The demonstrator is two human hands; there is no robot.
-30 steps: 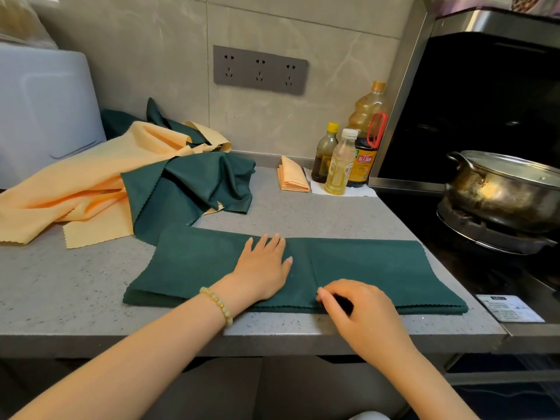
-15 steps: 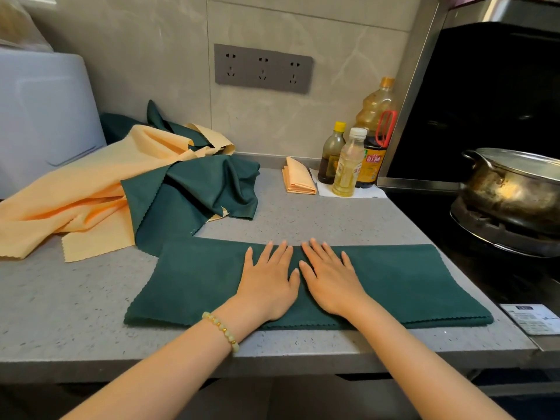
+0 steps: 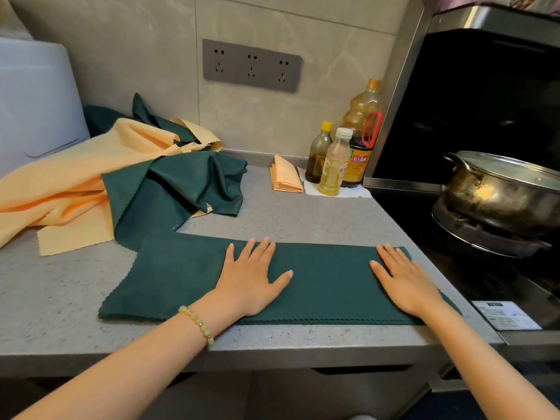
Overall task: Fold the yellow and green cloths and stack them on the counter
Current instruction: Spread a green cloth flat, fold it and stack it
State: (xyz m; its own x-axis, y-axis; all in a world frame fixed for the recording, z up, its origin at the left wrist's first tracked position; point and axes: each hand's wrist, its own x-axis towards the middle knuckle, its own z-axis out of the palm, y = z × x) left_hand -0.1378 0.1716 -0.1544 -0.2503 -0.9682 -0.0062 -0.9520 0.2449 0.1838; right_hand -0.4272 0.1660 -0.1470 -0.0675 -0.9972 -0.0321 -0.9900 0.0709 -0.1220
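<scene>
Head view: the left hand (image 3: pixel 248 280) and right hand (image 3: pixel 404 283) lie flat, fingers released, on the folded green cloth (image 3: pixel 328 286) along the front edge of the desk (image 3: pixel 60 301). Pressing unevenly could skew the layers and spoil the next fold. Its layer count is hard to tell, perhaps two; its near right corner hides under the wrist.

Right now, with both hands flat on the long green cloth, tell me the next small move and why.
Probably pinch the right end with the right hand and fold it over toward the left. The green cloth lies as a long flat strip, the left hand pressing its middle and the right hand flat near its right end, so it looks ready to halve.
</scene>
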